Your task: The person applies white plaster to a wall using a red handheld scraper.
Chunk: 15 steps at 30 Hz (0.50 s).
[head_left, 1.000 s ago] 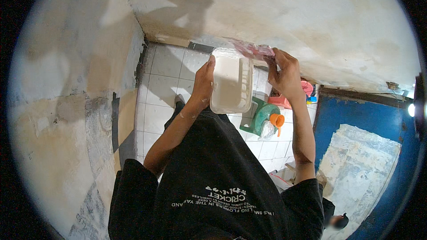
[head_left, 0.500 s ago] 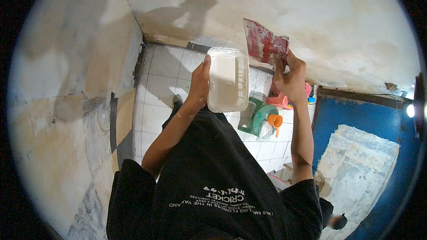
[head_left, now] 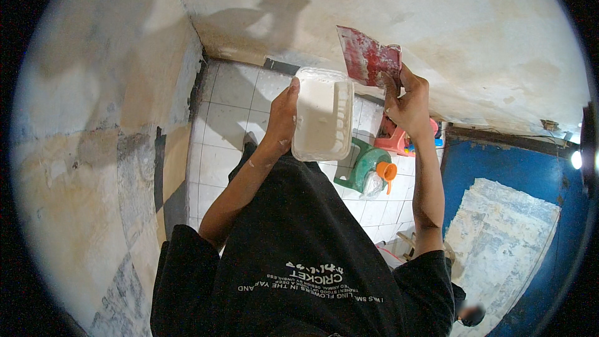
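Note:
My left hand (head_left: 283,115) grips a white plastic tub (head_left: 315,115) by its left side; the fingers underneath are hidden. Smooth white paste lies inside the tub, with some smeared along its rim. My right hand (head_left: 409,103) is closed on a red putty spreader (head_left: 368,56), a flat blade streaked with white. The spreader is up and to the right of the tub, apart from it, its blade in front of the far wall (head_left: 449,19). Whether the blade touches that wall I cannot tell. Dried white specks mark my left wrist.
On the white tiled floor (head_left: 228,87) stand a green plastic stool (head_left: 359,171), with an orange dipper (head_left: 387,170) on it, and a pink plastic stool (head_left: 393,140). A patchy wall (head_left: 93,181) rises at left. At right is a blue door (head_left: 474,156); another person (head_left: 471,315) is at lower right.
The tub has shifted slightly right in my left hand. The spreader has moved a little left, nearer the tub, still in my right hand.

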Motion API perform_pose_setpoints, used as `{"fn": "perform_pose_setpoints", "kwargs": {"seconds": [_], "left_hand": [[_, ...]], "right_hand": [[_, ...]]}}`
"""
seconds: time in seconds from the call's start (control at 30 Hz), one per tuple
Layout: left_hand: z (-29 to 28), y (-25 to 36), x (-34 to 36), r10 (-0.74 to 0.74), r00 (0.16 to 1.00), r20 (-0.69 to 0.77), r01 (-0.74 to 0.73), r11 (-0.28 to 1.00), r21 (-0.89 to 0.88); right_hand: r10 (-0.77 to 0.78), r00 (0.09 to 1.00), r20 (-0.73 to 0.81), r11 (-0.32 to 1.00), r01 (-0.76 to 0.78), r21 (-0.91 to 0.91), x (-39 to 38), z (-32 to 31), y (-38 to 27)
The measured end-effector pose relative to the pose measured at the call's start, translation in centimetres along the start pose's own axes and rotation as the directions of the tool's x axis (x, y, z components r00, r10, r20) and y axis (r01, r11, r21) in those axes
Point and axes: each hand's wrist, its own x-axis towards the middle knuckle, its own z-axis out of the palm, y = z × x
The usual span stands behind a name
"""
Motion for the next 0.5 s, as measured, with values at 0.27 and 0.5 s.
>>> {"fn": "perform_pose_setpoints", "kwargs": {"seconds": [0.27,0.5], "left_hand": [[0.0,-0.8,0.0,-0.016,1.000,-0.007,0.016,1.000,0.026],[0.2,-0.6,0.1,-0.019,0.999,-0.033,0.021,0.998,0.057]], "right_hand": [[0.059,0.997,0.049,0.997,-0.056,-0.051,-1.3,-0.3,0.0],[0.074,0.997,0.038,0.997,-0.072,-0.040,-1.1,-1.2,-0.9]]}}
